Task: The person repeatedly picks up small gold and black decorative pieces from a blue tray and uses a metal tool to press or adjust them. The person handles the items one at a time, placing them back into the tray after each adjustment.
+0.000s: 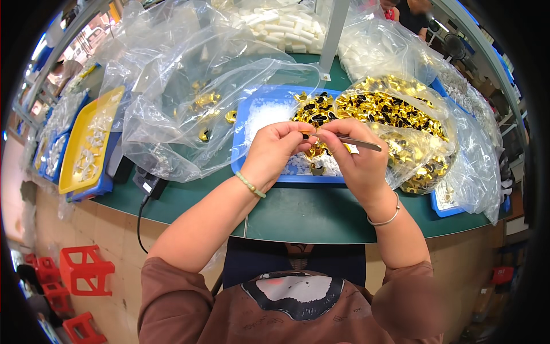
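Left hand: left hand (pixel 274 150) raised over the blue tray, fingers curled inward, thumb and forefinger pressed together on a small gold piece (pixel 307 136) that is largely hidden between the fingertips.
Right hand: right hand (pixel 352 155) just beside the left, fingertips meeting it; fingers pinched around metal tweezers (pixel 358 141).
Tweezers: slim, silver-grey, lying nearly level, tips pointing toward the left hand's fingertips, rear end sticking out to the person's right.
Gold piece: held above the near half of the tray, at the point where both hands meet; its shape cannot be told.
Blue tray: blue tray (pixel 243 143) on the green table (pixel 298 215), holding a heap of white granules and some gold-and-black parts.
Bag of parts: clear plastic bag (pixel 418 123) to the right of the hands, filled with gold-and-black parts, its mouth lying over the tray's right end.
Left bag: large clear bag (pixel 172 109), crumpled, with a few gold parts inside, left of the tray.
Yellow tray: yellow tray (pixel 89 140) at the far left, holding small clear pieces.
Wrists: green bead bracelet (pixel 250 184) on the left, silver bangle (pixel 387 218) on the right.
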`<state>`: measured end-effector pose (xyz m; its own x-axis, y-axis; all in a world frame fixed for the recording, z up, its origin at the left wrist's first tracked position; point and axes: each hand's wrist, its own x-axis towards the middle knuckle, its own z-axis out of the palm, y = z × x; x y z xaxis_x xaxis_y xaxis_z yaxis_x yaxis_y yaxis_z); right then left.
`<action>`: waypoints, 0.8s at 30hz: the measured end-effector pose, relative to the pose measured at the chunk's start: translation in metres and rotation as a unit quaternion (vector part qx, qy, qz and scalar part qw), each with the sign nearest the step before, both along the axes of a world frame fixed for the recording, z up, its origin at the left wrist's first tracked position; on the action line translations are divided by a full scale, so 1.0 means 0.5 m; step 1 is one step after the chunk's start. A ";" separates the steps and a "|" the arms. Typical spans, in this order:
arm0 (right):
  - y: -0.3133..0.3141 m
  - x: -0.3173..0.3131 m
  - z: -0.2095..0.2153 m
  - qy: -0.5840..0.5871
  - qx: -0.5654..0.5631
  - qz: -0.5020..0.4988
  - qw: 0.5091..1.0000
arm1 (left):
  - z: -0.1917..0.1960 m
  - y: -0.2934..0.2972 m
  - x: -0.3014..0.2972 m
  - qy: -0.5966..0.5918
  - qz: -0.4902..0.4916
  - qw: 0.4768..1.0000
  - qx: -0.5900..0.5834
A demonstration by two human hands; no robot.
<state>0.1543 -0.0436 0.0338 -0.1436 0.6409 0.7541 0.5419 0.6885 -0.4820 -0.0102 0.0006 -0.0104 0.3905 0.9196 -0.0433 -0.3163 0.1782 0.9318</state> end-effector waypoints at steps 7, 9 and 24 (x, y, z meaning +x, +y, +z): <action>0.020 0.020 0.001 0.054 0.044 -0.035 0.997 | 0.032 -0.008 -0.016 -0.114 -0.027 0.992 -0.038; 0.025 0.032 0.006 0.081 0.043 -0.052 0.994 | 0.052 -0.024 -0.017 -0.072 -0.032 0.997 -0.003; 0.028 0.039 -0.003 0.080 -0.015 0.000 0.997 | 0.123 -0.025 -0.146 0.473 0.076 0.783 0.397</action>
